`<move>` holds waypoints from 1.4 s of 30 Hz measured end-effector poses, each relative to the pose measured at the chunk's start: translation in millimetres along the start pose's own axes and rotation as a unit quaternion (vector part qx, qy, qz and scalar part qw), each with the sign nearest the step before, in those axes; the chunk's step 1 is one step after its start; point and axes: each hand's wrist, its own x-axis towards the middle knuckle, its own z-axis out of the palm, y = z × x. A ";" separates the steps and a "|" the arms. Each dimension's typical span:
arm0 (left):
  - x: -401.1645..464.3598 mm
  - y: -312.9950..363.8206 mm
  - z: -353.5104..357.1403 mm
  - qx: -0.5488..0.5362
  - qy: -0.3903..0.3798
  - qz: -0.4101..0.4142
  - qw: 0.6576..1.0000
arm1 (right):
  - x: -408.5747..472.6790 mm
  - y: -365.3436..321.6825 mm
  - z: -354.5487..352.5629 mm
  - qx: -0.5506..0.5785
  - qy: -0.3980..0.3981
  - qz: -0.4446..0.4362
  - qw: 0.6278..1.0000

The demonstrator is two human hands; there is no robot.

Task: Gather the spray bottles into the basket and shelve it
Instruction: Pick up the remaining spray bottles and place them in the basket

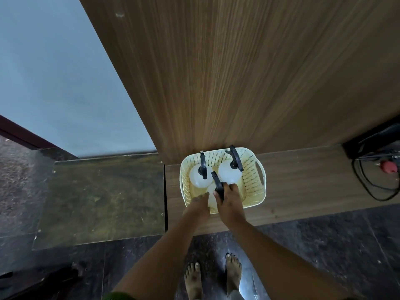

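A cream perforated basket (253, 180) stands on a low wooden ledge (303, 180) against a wooden panel. Inside it, two white spray bottles with black trigger heads stand upright, one at the back left (198, 177) and one at the back right (229, 173). A third white spray bottle (211, 194) stands at the basket's near side. My right hand (229, 202) grips its black trigger head. My left hand (198, 205) rests against the bottle's body at the basket's near rim, fingers on it.
The tall wooden panel (238, 72) rises right behind the basket. A glass-topped surface (104, 198) lies to the left of the ledge. Black cables and a red plug (389, 167) lie at the ledge's right end. Dark stone floor and my bare feet are below.
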 end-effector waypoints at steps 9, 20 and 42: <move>9.9 -3.0 9.5 0.004 0.011 -0.007 1.000 | 8.1 -0.9 17.3 0.012 0.004 0.030 0.999; 3.7 -5.3 5.4 -0.041 0.108 -0.053 0.992 | 8.3 3.1 13.0 0.056 0.030 0.080 0.995; 16.4 -3.0 -4.7 -0.137 0.130 -0.065 0.980 | 14.4 5.8 12.4 0.055 0.027 0.080 0.995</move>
